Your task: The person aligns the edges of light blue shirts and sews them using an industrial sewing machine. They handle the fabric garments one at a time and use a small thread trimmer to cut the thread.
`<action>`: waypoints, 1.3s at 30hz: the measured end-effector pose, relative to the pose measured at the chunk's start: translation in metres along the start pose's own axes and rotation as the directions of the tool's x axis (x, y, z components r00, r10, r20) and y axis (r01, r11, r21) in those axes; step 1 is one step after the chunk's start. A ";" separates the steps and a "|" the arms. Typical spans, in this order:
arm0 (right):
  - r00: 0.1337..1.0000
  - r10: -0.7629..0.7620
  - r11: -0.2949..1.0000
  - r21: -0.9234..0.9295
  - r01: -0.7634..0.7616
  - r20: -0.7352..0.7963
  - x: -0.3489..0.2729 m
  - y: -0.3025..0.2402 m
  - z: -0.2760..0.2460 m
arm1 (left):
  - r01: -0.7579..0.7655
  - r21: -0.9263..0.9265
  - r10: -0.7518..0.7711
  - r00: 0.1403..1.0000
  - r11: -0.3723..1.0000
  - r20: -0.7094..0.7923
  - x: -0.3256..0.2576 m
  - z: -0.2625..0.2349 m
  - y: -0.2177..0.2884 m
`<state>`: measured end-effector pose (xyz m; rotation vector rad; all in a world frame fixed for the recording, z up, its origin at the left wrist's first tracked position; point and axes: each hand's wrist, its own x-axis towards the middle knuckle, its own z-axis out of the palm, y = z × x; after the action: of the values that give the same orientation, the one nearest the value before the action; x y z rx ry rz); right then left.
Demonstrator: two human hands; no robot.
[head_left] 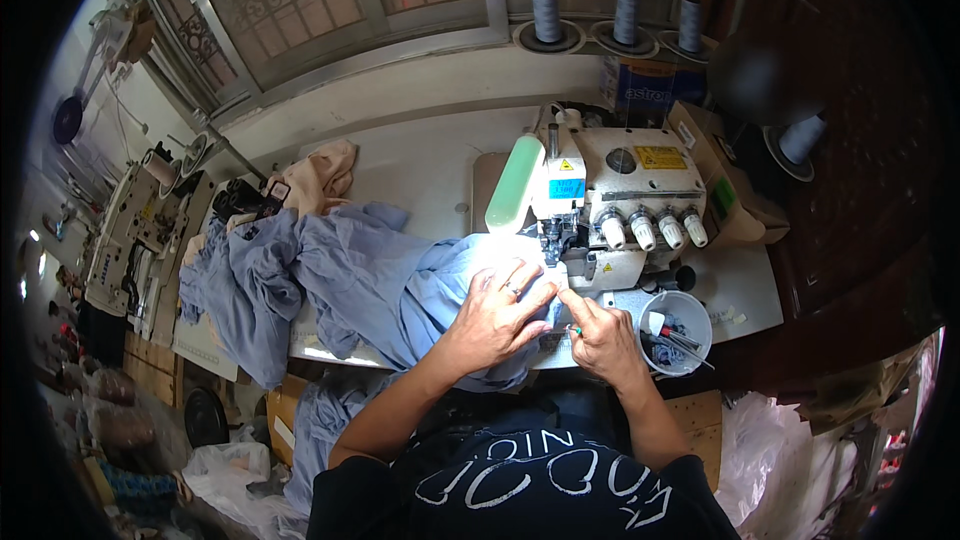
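Observation:
Light blue fabric (pixel 375 250) stretches from the left across the table to the needle area of a white overlock sewing machine (pixel 640 170). My left hand (pixel 500 310) lies flat on the cloth just before the presser foot, fingers spread. To its right, my right hand (pixel 600 335) has its index finger pointed toward the foot at the cloth's edge. Its other fingers are curled around a small thin tool (pixel 573 331) with a green part; its kind is unclear. A bright lamp glow washes out the cloth by the needle.
Right of my right hand, a white tub (pixel 678 325) holds tools and scraps. Blue thread cones (pixel 546 15) stand behind the machine, near a cardboard box (pixel 720 180). Another sewing machine (pixel 130 240) is at the far left. Beige cloth (pixel 322 175) lies behind the blue pile.

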<state>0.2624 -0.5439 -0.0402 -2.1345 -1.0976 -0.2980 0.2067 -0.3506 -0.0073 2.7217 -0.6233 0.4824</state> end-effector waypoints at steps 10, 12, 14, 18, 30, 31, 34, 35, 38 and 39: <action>0.998 0.044 0.988 -0.152 -0.035 0.053 0.004 -0.003 0.003 | 0.018 0.003 -0.018 0.999 1.000 0.030 0.008 -0.009 -0.004; 0.996 0.053 0.983 -0.180 -0.038 0.076 0.008 -0.007 0.002 | 0.010 0.016 -0.010 0.999 1.000 0.030 0.008 -0.006 -0.008; 0.996 0.048 0.973 -0.227 -0.031 0.071 0.010 -0.006 0.004 | 0.001 0.034 -0.002 0.999 0.999 0.040 0.010 -0.006 -0.013; 0.998 0.025 0.952 -0.308 -0.004 0.066 0.011 -0.010 0.005 | -0.034 0.090 0.031 0.999 0.995 0.032 0.011 -0.004 -0.015; 0.821 0.572 0.507 0.789 -0.347 -0.006 -0.002 -0.003 0.032 | -0.051 0.030 0.053 0.997 0.998 -0.062 0.002 -0.006 -0.012; 0.809 0.580 0.405 0.826 -0.393 0.100 -0.005 0.004 0.040 | -0.058 0.041 0.060 0.996 0.997 -0.069 0.002 -0.006 -0.011; 0.754 0.587 0.040 0.919 -0.392 0.296 0.001 -0.010 0.039 | -0.072 0.049 0.076 0.994 0.996 -0.084 0.002 -0.003 -0.013; 0.747 0.569 -0.044 0.919 -0.391 0.345 0.003 -0.012 0.036 | -0.079 0.035 0.082 0.993 0.996 -0.082 0.002 -0.002 -0.016; 0.740 0.521 -0.225 0.904 -0.364 0.427 -0.001 -0.009 0.044 | -0.097 0.003 0.097 0.992 0.995 -0.079 0.001 0.001 -0.018; 0.755 0.503 -0.234 0.907 -0.351 0.422 -0.003 -0.008 0.044 | -0.104 -0.003 0.103 0.991 0.995 -0.084 0.003 -0.001 -0.020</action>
<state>0.2493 -0.5126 -0.0700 -0.8390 -0.0801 0.6420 0.2183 -0.3338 -0.0102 2.6562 -0.7448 0.6144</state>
